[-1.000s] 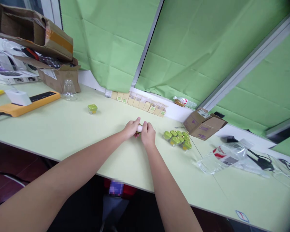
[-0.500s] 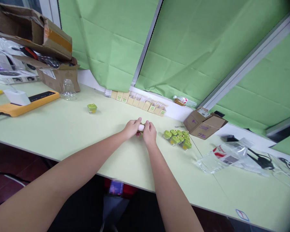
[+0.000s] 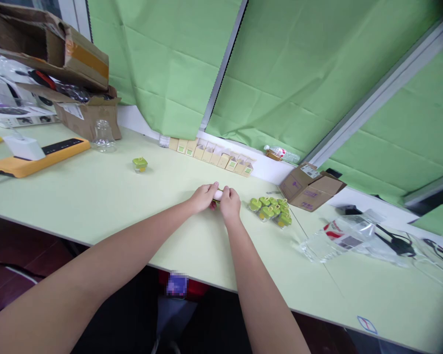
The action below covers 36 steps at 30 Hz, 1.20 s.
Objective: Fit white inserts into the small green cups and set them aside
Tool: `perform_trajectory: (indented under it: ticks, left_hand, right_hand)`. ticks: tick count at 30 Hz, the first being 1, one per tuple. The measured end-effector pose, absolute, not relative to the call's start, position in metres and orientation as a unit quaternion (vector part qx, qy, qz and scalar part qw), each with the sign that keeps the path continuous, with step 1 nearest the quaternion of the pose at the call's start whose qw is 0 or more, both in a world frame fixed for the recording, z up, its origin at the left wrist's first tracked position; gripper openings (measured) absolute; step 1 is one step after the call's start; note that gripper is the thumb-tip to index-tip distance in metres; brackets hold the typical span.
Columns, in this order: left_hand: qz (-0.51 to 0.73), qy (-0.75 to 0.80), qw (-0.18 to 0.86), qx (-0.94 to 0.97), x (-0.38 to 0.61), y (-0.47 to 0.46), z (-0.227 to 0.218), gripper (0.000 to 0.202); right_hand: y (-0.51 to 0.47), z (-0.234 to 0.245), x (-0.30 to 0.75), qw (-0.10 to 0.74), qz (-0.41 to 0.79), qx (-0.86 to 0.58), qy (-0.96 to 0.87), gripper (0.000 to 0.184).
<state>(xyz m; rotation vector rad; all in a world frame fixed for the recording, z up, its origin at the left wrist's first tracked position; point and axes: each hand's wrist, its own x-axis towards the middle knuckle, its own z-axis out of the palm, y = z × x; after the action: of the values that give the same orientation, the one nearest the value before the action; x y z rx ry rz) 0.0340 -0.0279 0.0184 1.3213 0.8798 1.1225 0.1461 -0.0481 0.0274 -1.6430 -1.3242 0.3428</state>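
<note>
My left hand (image 3: 204, 197) and my right hand (image 3: 230, 202) meet above the middle of the table, fingers closed around a small pale-topped object with a dark-and-yellow rim (image 3: 218, 195). Both thumbs rest along its near and upper sides. Most of its body is hidden behind the fingers, so I cannot tell its exact kind. To the right of my right hand stands a tight group of small clear containers with green lids and yellow loops (image 3: 266, 212). A single green-lidded container (image 3: 140, 164) stands apart, farther left.
Small cardboard boxes (image 3: 208, 153) line the back edge. An orange power strip (image 3: 40, 157), a clear plastic cup (image 3: 104, 137) and stacked cartons (image 3: 88, 115) are at left. At right are an opened carton (image 3: 310, 189), a large clear bottle (image 3: 339, 238) and black cables (image 3: 396, 242).
Both hands stay closed on the small object and have shifted very slightly to the right. The table things appear unmoved, apart from a slight shift of the view.
</note>
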Motion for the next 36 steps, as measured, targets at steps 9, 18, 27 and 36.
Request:
perform_trajectory:
  ticks: [9,18,27,36]
  left_hand:
    - [0.495,0.389,0.593,0.502,0.029,-0.027,0.030,0.051]
    - [0.481,0.363,0.613,0.510,0.026,-0.031,0.039,0.038]
    - [0.537,0.397,0.535,0.517,0.025,-0.016,0.021,0.039]
    - [0.496,0.320,0.646,0.484,0.030,-0.031,0.032,0.041]
  right_hand:
    - [-0.049,0.034,0.142,0.496,0.395,-0.631,-0.446,0.031]
    - [-0.054,0.048,0.154,0.483,0.610,-0.516,-0.359,0.016]
    - [-0.057,0.050,0.150,0.522,0.559,-0.543,-0.348,0.012]
    - [-0.051,0.039,0.142,0.544,0.184,-0.612,-0.544,0.027]
